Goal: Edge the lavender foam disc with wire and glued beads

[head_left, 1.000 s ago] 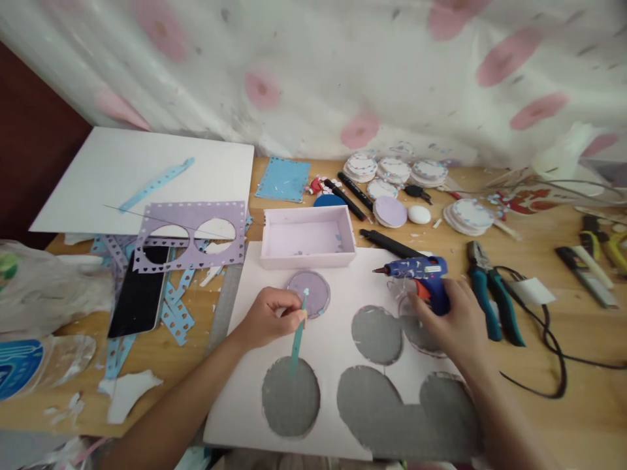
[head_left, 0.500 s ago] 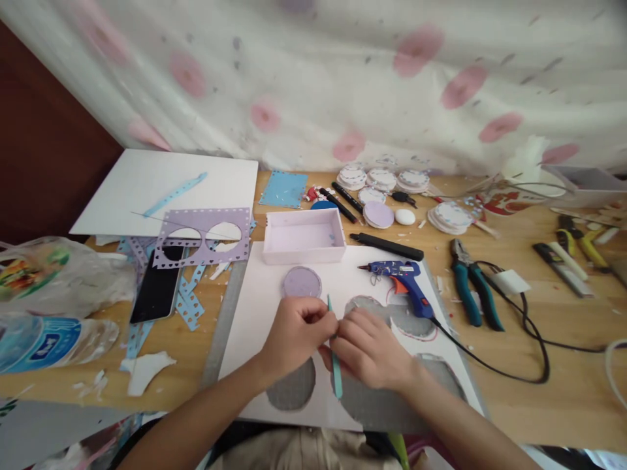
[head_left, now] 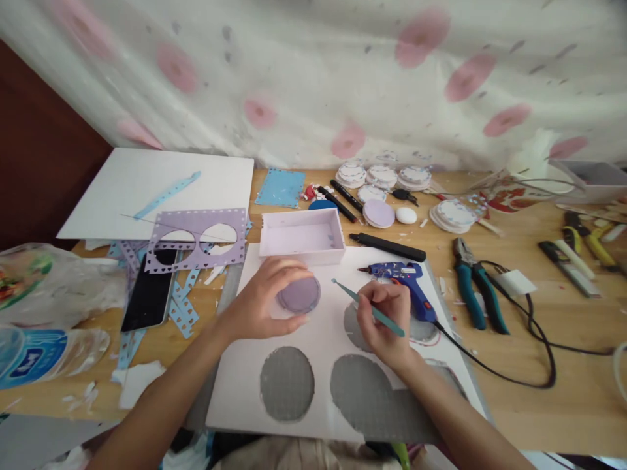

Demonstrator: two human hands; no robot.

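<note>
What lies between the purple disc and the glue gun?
Head view: only the tip of the teal strip, held in the right hand, reaches into the gap between disc and glue gun, over bare white board.

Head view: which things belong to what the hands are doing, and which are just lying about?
In use: left hand cupping the disc; right hand pinching the strip; the board beneath them.
Lying about: glue gun, pliers, phone, tray, bottle.
</note>
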